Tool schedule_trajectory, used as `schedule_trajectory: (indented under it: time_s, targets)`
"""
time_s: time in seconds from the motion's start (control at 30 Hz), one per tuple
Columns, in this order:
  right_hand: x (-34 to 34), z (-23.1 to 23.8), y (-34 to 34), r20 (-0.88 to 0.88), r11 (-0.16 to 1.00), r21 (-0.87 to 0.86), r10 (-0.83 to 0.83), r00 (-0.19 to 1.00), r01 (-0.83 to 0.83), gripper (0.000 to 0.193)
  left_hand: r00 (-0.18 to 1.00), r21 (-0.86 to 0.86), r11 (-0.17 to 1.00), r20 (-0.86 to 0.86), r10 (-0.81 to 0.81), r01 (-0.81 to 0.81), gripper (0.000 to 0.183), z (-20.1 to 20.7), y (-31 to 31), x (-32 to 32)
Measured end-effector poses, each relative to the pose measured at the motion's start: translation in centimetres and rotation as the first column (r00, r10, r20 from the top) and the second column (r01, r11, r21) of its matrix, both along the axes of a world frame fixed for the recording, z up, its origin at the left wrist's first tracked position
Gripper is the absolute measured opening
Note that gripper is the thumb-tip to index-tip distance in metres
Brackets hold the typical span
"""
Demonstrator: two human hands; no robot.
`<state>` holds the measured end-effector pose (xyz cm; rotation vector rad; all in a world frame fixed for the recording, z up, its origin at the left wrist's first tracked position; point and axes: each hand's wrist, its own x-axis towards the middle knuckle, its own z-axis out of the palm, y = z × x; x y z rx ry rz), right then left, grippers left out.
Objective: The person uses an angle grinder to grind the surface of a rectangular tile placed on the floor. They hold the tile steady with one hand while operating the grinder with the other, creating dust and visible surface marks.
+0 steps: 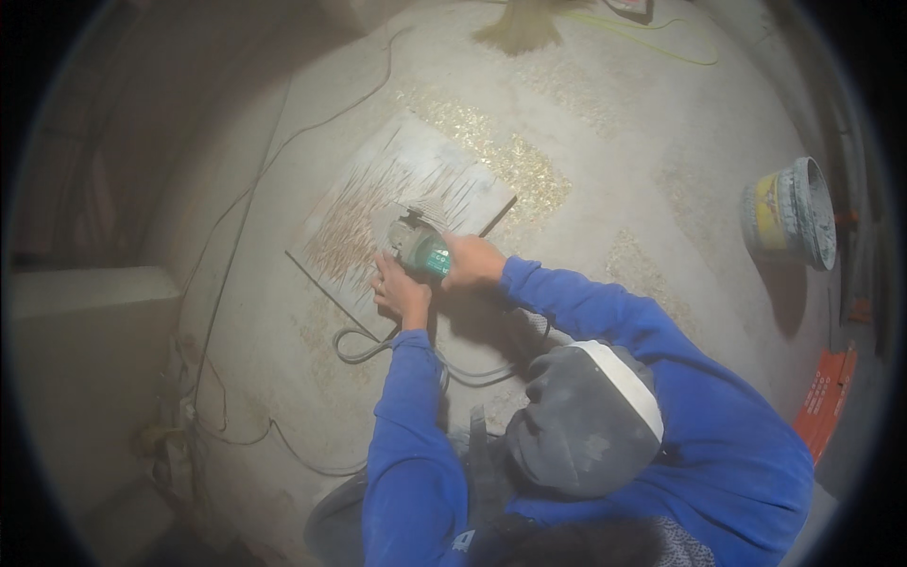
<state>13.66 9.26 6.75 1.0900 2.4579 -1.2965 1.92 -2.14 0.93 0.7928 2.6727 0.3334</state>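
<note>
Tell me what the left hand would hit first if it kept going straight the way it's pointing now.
The left hand points up and away across the floor, resting beside the angle grinder. Going straight on, it would first slide further onto the scored square tile that the grinder sits on. Depth is hard to judge, so it may brush the grinder body.

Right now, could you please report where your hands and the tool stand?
Left hand and right hand both gripping angle grinder. Grinder on scored tile, floor level. Power cord looped beside left forearm.
</note>
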Motion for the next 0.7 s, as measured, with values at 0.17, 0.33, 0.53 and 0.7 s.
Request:
schedule_trajectory:
  time_s: [0.17, 0.33, 0.53, 0.7]
  targets:
    - [1.3, 1.0, 0.9, -0.011, 0.997, 0.048, 0.057, 0.998, -0.057, 0.068, 0.978, -0.025, 0.990, -0.149, -0.143, 0.141, 0.084, -0.9, 0.2, -1.6]
    - [2.2, 1.3, 1.0, 0.014, 0.998, 0.030, 0.061, 0.998, -0.061, 0.066, 0.963, 0.035, 0.963, 0.004, -0.269, 0.268, 0.075, -0.7, 1.2, -4.4]
    - [3.4, 1.0, 1.3, 0.051, 0.997, 0.018, 0.076, 0.996, -0.077, 0.067, 0.974, 0.116, 0.968, 0.020, -0.228, 0.224, 0.078, 0.0, 1.3, -3.4]
    - [4.1, 0.4, 1.3, 0.056, 0.996, 0.027, 0.087, 0.995, -0.089, 0.070, 0.991, 0.087, 0.987, 0.017, -0.134, 0.132, 0.079, -0.7, 1.8, -1.6]
